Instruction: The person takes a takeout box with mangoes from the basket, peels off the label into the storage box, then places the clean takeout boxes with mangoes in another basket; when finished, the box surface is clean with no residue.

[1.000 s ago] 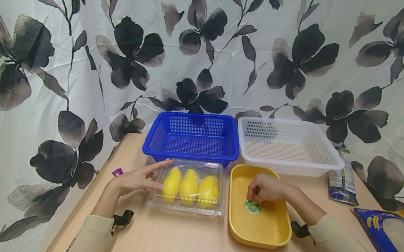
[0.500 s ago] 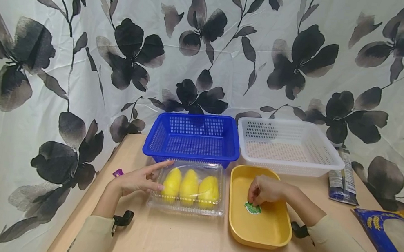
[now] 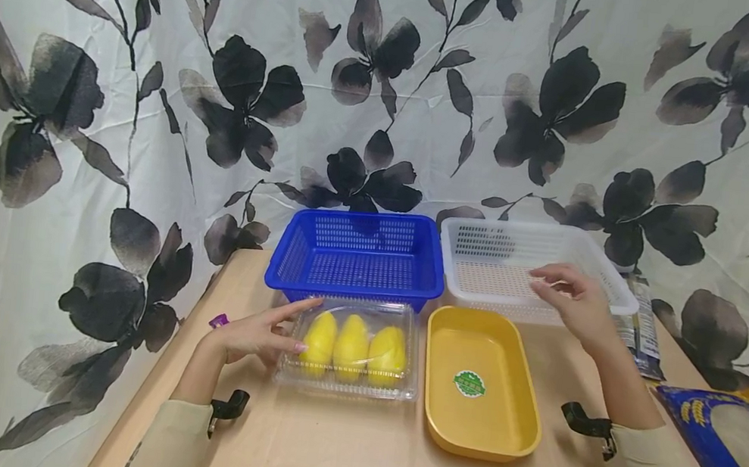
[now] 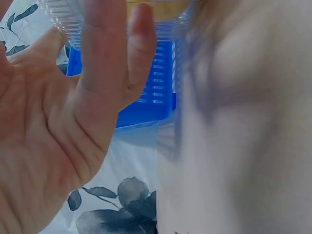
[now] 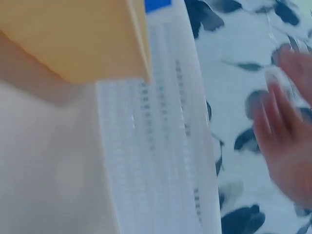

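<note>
My left hand (image 3: 254,339) rests against the left side of a clear plastic clamshell box (image 3: 399,392), its index finger along the back corner and its thumb on the lid. Inside are three yellow oval fruits (image 3: 350,347) that look like mangoes. In the left wrist view, fingers cover part of the box's ribbed edge (image 4: 61,19). My right hand (image 3: 576,300), loosely bent and holding nothing, hovers over the front right of the white basket (image 3: 477,301). To the right of the box stands a yellow tray (image 3: 484,428), with a round green and white sticker (image 3: 470,383) on its inside.
A blue basket (image 3: 348,291) stands behind the box, beside the white one. At the right lie a dark and silver packet (image 3: 644,342) and a blue bag (image 3: 728,453) with a clear window. A small purple wrapper (image 3: 219,320) lies left of my left hand.
My right hand has left the sticker in the yellow tray and moved back and right, over the white basket. The left hand and the box have stayed put.
</note>
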`<state>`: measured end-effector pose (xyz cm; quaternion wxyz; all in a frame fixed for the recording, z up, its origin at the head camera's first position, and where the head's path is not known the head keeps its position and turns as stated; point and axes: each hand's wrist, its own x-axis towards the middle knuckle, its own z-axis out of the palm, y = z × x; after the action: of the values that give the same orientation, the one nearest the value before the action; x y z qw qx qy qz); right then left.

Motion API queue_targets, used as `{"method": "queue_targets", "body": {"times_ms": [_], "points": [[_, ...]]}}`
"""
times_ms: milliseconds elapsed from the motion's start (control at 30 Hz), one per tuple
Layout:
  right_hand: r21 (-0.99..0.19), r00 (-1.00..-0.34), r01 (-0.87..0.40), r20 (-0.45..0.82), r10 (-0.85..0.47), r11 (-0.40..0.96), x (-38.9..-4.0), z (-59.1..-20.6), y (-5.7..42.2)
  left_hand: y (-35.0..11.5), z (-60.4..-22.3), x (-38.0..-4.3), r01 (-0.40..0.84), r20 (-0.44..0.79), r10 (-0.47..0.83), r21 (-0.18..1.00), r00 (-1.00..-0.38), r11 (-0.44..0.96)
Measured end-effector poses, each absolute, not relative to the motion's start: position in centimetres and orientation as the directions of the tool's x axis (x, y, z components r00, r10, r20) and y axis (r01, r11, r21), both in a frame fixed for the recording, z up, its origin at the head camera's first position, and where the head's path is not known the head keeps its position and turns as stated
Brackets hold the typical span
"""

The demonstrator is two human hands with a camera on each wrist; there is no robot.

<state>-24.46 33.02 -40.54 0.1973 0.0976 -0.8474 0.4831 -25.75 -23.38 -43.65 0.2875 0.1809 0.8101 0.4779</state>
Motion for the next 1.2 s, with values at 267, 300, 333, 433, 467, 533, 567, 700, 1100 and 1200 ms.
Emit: {"method": "queue_targets", "body": {"times_ms": [267,300,333,433,467,533,567,700,1100,1200], "points": [[-0.991,-0.749,0.033,0.061,0.660,0.129,-25.8,-41.6,37.8,-23.5,-43.3,-25.5,0.030,-0.305,0.581,0.868,-0.755,0.495],[-0.998,-0.744,0.038,0.008,0.668,0.055,-25.9,-42.0,38.3,-23.5,-43.3,-25.5,0.028,-0.305,0.581,0.870,-0.755,0.493],[-0.999,-0.743,0.036,-0.040,0.668,-0.021,-26.0,-42.3,38.7,-23.5,-43.4,-25.5,0.022,-0.306,0.580,0.872,-0.755,0.489],[-0.983,-0.749,0.016,-0.134,0.648,-0.184,-26.1,-43.3,39.6,-23.5,-43.5,-25.7,0.011,-0.302,0.578,0.880,-0.758,0.475],[-0.977,-0.753,0.022,-0.156,0.639,-0.213,-26.2,-43.7,39.8,-23.5,-43.6,-25.8,0.010,-0.295,0.581,0.886,-0.758,0.464],[-0.968,-0.757,0.046,-0.196,0.623,-0.248,-26.3,-44.3,40.1,-23.7,-43.7,-25.9,0.014,-0.283,0.587,0.893,-0.758,0.450],[-0.966,-0.757,0.057,-0.206,0.620,-0.251,-26.4,-44.5,40.2,-23.9,-43.8,-26.0,0.018,-0.278,0.591,0.895,-0.757,0.445],[-0.967,-0.754,0.075,-0.215,0.620,-0.243,-26.8,-45.2,40.5,-24.9,-44.1,-26.2,0.023,-0.266,0.597,0.902,-0.756,0.431],[-0.982,-0.755,0.100,-0.178,0.631,-0.158,-26.9,-46.3,40.7,-28.1,-43.3,-25.9,0.026,-0.145,0.684,0.972,-0.715,0.234],[-0.985,-0.758,0.112,-0.171,0.629,-0.134,-26.9,-46.5,40.8,-28.4,-42.5,-25.6,0.042,-0.101,0.695,0.981,-0.712,0.187]]}}
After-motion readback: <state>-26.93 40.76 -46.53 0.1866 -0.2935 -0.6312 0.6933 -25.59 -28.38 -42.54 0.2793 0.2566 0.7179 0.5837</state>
